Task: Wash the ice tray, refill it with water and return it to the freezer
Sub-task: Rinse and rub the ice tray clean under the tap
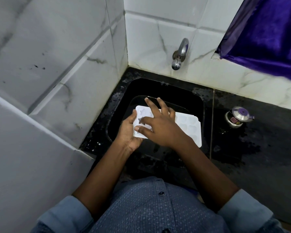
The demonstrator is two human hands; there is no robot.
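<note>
Head cam: I see left hand [130, 132] gripping ice tray [190, 126], right hand [160, 126] flat on it; prob. washing, refill/freezer left.

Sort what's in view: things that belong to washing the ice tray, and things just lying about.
For the job: ice tray, left hand gripping it, right hand spread over it, sink, tap.
Lying about: steel pot, purple curtain.

White ice tray [190, 125] with star and heart moulds, face up, level above the black sink [183, 95].
</note>
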